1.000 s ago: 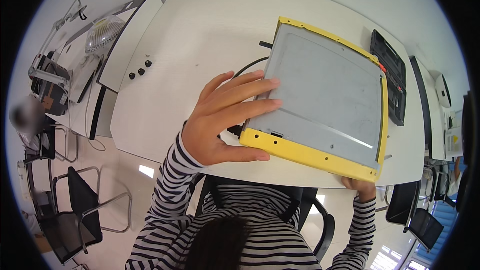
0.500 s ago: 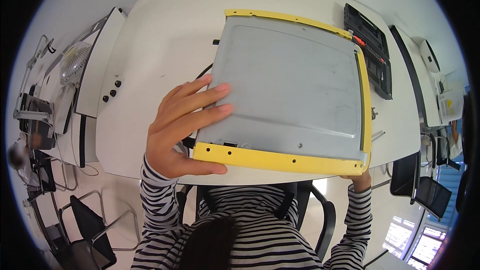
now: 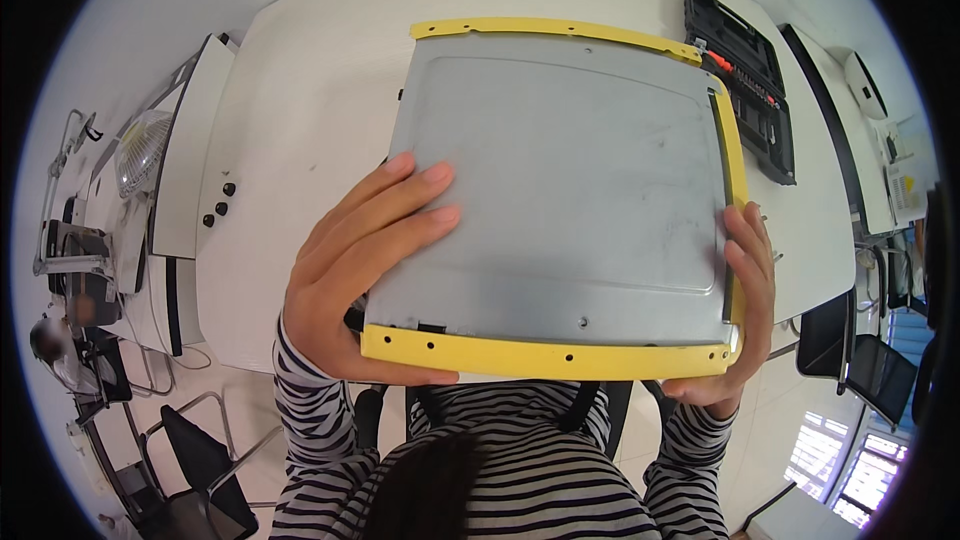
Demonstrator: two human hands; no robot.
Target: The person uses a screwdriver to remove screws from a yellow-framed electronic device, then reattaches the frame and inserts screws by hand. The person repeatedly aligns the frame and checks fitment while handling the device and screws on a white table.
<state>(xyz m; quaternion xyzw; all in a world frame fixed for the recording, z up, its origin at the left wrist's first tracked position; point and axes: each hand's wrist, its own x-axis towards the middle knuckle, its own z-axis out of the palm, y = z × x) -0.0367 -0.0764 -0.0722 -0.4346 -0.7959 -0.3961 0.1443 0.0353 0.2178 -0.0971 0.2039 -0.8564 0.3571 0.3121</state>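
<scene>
A large grey metal panel (image 3: pixel 570 180) with yellow edge strips along its far, right and near sides lies before me, between my two hands. My left hand (image 3: pixel 365 260) grips its near left corner, fingers spread over the grey face and thumb along the yellow near strip (image 3: pixel 500 352). At the near right corner, my right hand (image 3: pixel 750 305) wraps round the yellow side edge with its fingertips on top. Small holes dot the yellow strips. The underside of the panel is hidden, and a small black part shows by my left palm.
An opened black tool case (image 3: pixel 750 105) with bits and a red-handled tool lies beyond the panel's right side. Several small black knobs (image 3: pixel 222 208) sit on the white table (image 3: pixel 300 70) at left. Black chairs (image 3: pixel 205 450) stand around, and a person (image 3: pixel 70 360) is far left.
My right hand has come up from beneath the near right corner to grip the right edge. The panel has shifted nearer to me and slightly left, still in my left hand.
</scene>
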